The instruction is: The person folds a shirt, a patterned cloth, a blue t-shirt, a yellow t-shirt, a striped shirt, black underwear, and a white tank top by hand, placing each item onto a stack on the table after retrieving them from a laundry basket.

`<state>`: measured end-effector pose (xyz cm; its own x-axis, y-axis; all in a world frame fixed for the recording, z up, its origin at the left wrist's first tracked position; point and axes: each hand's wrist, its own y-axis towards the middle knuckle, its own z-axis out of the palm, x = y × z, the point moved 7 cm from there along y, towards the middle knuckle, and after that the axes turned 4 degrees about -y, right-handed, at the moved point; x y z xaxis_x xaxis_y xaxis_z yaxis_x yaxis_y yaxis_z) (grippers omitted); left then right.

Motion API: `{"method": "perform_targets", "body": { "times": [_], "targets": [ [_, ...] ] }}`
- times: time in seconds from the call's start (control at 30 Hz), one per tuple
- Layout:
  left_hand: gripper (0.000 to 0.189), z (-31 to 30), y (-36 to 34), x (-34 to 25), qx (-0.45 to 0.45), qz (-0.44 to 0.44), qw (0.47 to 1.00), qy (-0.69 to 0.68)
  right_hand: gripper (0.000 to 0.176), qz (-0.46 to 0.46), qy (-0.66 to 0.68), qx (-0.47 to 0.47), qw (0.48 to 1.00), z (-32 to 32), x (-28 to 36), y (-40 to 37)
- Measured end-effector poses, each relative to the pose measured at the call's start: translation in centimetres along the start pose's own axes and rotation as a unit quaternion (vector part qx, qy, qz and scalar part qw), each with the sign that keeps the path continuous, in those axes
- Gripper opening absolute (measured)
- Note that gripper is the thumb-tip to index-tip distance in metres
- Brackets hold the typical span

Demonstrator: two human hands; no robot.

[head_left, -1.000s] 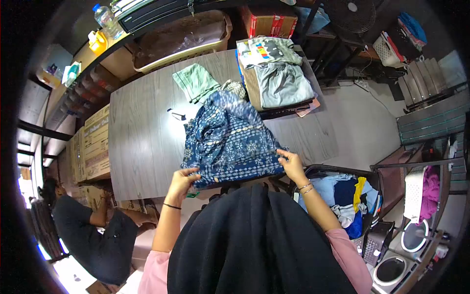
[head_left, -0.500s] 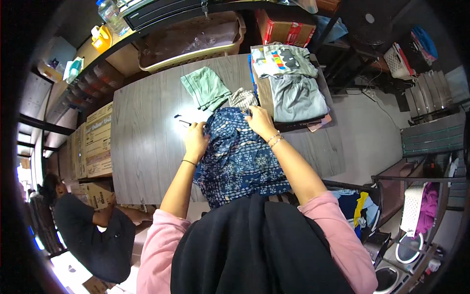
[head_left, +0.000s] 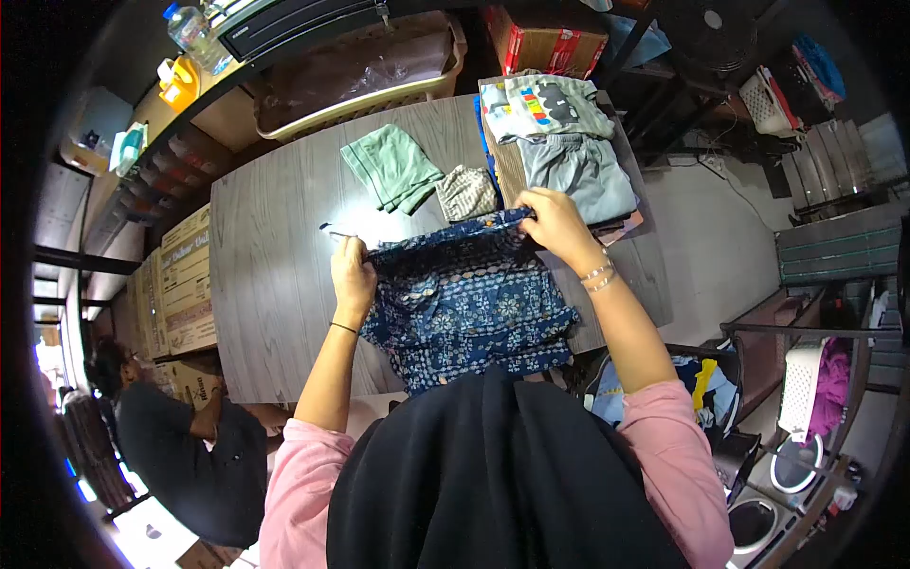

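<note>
A navy garment with a white and tan print lies across the near side of the grey wooden table. My left hand pinches its upper edge at the left corner, and my right hand grips the same edge at the right. Between them the edge is stretched taut and lifted, with the rest hanging toward me. A thin dark strip pokes out beyond my left fingers. Just past the garment lie a folded green cloth and a small beige checked piece.
Folded clothes are stacked at the far right of the table, with grey shorts and a printed light top uppermost. Behind the table stands a large plastic basket. A person sits at the left. Laundry fills a bin at lower right.
Both hands have moved apart, spreading the garment's upper edge into a wide raised line. My right hand went right, my left hand slightly left and down.
</note>
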<state>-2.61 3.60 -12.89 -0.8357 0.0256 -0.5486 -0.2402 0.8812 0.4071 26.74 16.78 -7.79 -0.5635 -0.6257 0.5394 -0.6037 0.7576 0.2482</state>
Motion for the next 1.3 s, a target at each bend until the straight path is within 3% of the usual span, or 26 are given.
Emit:
{"method": "perform_targets", "body": {
  "times": [0.1,0.17,0.27,0.3,0.37,0.4,0.47,0.5,0.57,0.63,0.67,0.77,0.8,0.83,0.9,0.93,0.97,1.03,1.13,1.17,1.3],
  "targets": [
    [0.023,-1.1,-2.1,-1.4,-0.007,0.053,0.998,0.024,0.011,0.042,-0.053,-0.084,0.994,-1.8,1.5,-4.5],
    [0.024,-1.2,-4.4,-1.9,0.024,0.078,0.995,0.049,0.017,0.066,-0.022,-0.092,0.993,-0.6,1.4,-8.4],
    [0.026,0.5,-7.9,-2.3,0.180,0.063,0.977,0.092,0.022,0.154,-0.051,0.004,0.987,1.7,0.9,-13.0],
    [0.033,0.4,-8.5,-3.2,0.218,0.067,0.973,0.040,0.024,0.198,-0.076,0.053,0.976,2.1,1.4,-13.9],
    [0.041,0.4,-9.1,-5.1,0.219,0.083,0.972,0.035,0.030,0.136,-0.140,-0.009,0.981,3.2,2.4,-14.3],
    [0.043,1.2,-9.4,-4.8,0.248,0.067,0.966,0.024,0.029,0.114,-0.119,-0.032,0.986,3.9,3.2,-13.7],
    [0.044,2.7,-8.6,-4.4,0.198,0.064,0.978,0.031,0.030,0.082,-0.031,-0.067,0.994,6.0,4.4,-12.5],
    [0.044,3.4,-8.0,-4.3,0.172,0.062,0.983,0.034,0.043,0.047,-0.020,-0.023,0.998,7.7,4.6,-12.1],
    [0.055,5.9,-7.7,-2.1,0.215,0.012,0.971,0.104,0.059,0.106,-0.193,0.041,0.975,10.3,2.6,-12.6],
    [0.061,7.1,-7.1,-1.3,0.233,-0.012,0.963,0.134,0.069,0.176,-0.245,0.006,0.953,9.9,-1.5,-13.0],
    [0.066,7.9,-6.9,-1.1,0.265,-0.016,0.954,0.141,0.069,0.234,-0.231,0.010,0.944,9.8,-3.4,-13.1],
    [0.062,6.4,-5.6,-3.4,0.219,0.023,0.971,0.092,0.058,0.220,-0.185,-0.023,0.957,7.3,-4.3,-12.8],
    [0.057,4.9,-5.8,-4.7,0.179,0.056,0.980,0.064,0.043,0.153,-0.017,-0.110,0.982,5.5,-3.4,-13.0],
    [0.050,3.8,-6.4,-4.9,0.173,0.040,0.984,-0.013,0.038,0.154,-0.005,-0.054,0.987,5.3,-3.2,-13.7],
    [0.045,2.7,-8.5,-5.7,0.206,0.058,0.977,0.003,0.031,0.153,0.022,0.062,0.986,5.4,-1.9,-15.7],
    [0.041,2.4,-9.5,-5.7,0.212,0.059,0.975,0.014,0.021,0.112,-0.029,0.016,0.993,4.4,-0.3,-16.0],
    [0.035,2.5,-10.4,-5.5,0.268,0.046,0.962,0.005,0.019,0.102,-0.063,0.025,0.992,4.6,-0.1,-16.5],
    [0.026,2.5,-11.6,-5.0,0.258,0.086,0.962,0.005,0.016,0.080,-0.133,0.041,0.987,5.0,-0.4,-17.3],
    [0.022,1.5,-12.0,-4.0,0.214,0.032,0.972,-0.094,0.012,0.084,-0.130,0.052,0.987,5.5,-1.0,-17.6],
    [0.022,0.8,-12.0,-4.1,0.178,0.036,0.979,-0.092,0.012,0.096,-0.131,0.065,0.985,5.6,-1.3,-17.7],
    [0.024,0.4,-12.4,-2.6,0.174,-0.004,0.983,-0.059,0.013,0.108,-0.125,0.063,0.984,5.5,-1.5,-17.6]
  ]
}}
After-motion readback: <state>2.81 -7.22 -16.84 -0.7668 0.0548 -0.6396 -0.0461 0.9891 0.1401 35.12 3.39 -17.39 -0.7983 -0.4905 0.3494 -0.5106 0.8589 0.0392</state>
